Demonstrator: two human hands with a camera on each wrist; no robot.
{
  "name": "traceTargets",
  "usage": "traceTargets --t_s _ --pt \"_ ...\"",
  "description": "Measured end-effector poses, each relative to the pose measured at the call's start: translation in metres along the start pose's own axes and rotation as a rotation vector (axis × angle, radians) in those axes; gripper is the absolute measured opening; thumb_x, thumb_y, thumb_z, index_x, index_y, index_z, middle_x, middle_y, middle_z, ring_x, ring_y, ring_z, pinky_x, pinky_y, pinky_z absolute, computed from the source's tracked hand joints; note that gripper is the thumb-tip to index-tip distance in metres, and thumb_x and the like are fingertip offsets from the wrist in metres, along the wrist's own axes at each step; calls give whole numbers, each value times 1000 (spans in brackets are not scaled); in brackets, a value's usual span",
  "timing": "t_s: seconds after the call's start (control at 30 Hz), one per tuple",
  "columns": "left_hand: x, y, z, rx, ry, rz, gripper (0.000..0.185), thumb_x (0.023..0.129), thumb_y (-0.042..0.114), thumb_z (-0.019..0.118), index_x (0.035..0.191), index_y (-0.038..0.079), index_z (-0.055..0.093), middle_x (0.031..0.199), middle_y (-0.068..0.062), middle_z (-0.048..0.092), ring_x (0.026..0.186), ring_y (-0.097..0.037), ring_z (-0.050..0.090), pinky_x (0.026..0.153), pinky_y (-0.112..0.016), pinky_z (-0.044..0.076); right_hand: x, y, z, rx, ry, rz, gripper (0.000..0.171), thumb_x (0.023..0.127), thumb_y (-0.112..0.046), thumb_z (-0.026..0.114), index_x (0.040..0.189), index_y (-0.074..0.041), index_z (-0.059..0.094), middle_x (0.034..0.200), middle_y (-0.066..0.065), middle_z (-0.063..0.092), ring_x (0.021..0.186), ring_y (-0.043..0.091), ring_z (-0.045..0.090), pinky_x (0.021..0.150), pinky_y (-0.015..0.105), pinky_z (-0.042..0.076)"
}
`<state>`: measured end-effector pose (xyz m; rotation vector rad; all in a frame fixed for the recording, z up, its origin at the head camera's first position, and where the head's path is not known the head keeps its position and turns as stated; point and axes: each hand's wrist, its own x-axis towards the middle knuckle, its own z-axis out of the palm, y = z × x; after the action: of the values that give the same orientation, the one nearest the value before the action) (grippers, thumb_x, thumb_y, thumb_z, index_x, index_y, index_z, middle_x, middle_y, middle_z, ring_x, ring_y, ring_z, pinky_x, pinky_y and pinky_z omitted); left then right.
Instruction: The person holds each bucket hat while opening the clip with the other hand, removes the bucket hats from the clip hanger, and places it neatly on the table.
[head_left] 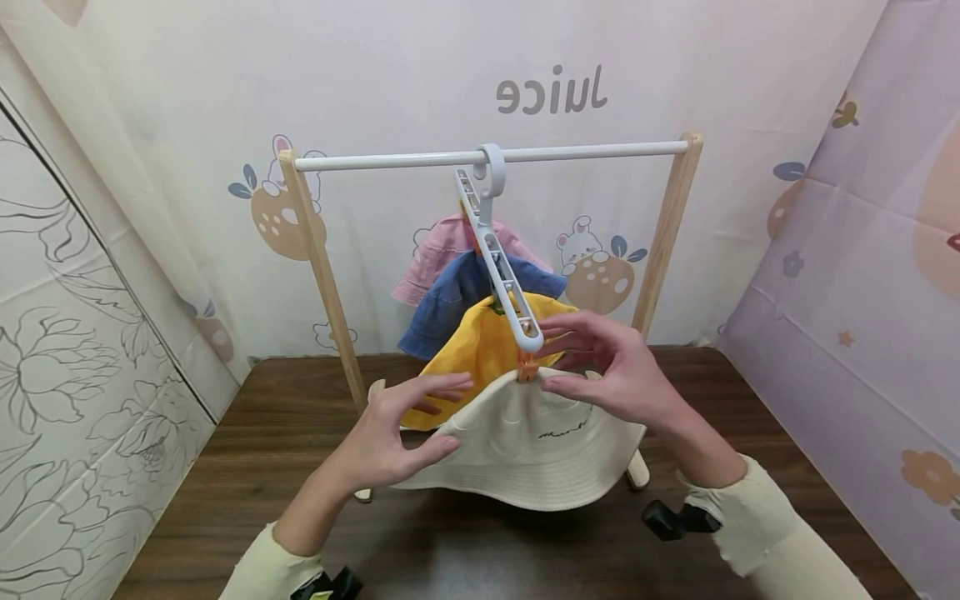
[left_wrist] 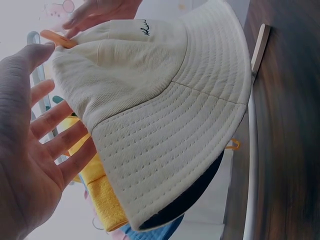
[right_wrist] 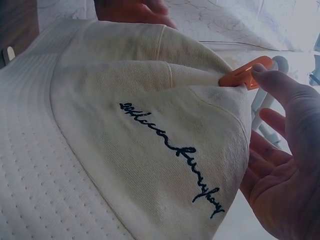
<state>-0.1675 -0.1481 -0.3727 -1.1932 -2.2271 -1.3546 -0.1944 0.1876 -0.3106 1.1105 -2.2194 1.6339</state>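
1. Looking down through the head view, I see a cream bucket hat [head_left: 525, 442] hanging from an orange clip [head_left: 527, 367] at the low end of a white multi-clip hanger [head_left: 497, 258], which is hooked on the white rail [head_left: 487, 155] of a small wooden rack standing on the dark surface [head_left: 262, 400]. Behind it hang a yellow hat [head_left: 480, 350], a blue hat [head_left: 457, 296] and a pink hat [head_left: 442, 250]. My left hand [head_left: 397, 433] is released, fingers spread, just beside the hat's left side; my right hand [head_left: 607, 367] is also loose, its fingertips near the clip and the crown.

2. From the left wrist view, my palm faces the cream hat [left_wrist: 160, 125] with straight fingers [left_wrist: 60, 140]; I cannot tell whether they touch the fabric. The brim hangs free, with yellow cloth behind it.

3. From the right wrist view, the clip [right_wrist: 245, 75] bites a small fold of the crown above the dark script embroidery [right_wrist: 170, 150], and my thumb [right_wrist: 280, 85] rests at the clip's end. The grip looks shallow to me.

4. My worry: with neither hand grasping anything, a nudge on the clip could free that thin fold and drop the hat onto the surface. A sideways push could also swing the tilted hanger and slide its hook along the rail.
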Motion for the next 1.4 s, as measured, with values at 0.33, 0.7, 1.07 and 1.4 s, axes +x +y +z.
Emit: traceTargets --t_s 0.33,0.7,1.07,1.4 --pt "1 3 4 -43 -14 -39 66 92 7 89 154 13 66 147 -12 77 119 -18 80 95 -38 70 3 -2 3 2 -6 11 57 91 3 89 142 9 65 131 -18 75 108 5 83 92 25 68" --pt "3 5 9 -47 -13 -36 64 92 8 89 152 10 67 147 -13 77 116 -19 82 93 -40 71 7 -2 8 22 -16 -17 57 92 5 88 143 10 64 131 -19 75 109 4 83 91 26 69" --pt "2 3 13 -41 -17 -55 62 93 7 89 151 10 68 147 -11 77 115 -20 82 93 -36 71 9 -2 11 80 -30 -48 56 93 3 89 142 13 62 131 -16 76 110 5 83 91 27 69" --pt "2 5 14 -48 -22 -42 62 92 5 90 151 9 68 146 -12 77 114 -16 80 91 -33 70 11 -1 13 125 -40 -86 52 94 4 87 141 11 65 131 -13 78 110 7 84 94 27 68"
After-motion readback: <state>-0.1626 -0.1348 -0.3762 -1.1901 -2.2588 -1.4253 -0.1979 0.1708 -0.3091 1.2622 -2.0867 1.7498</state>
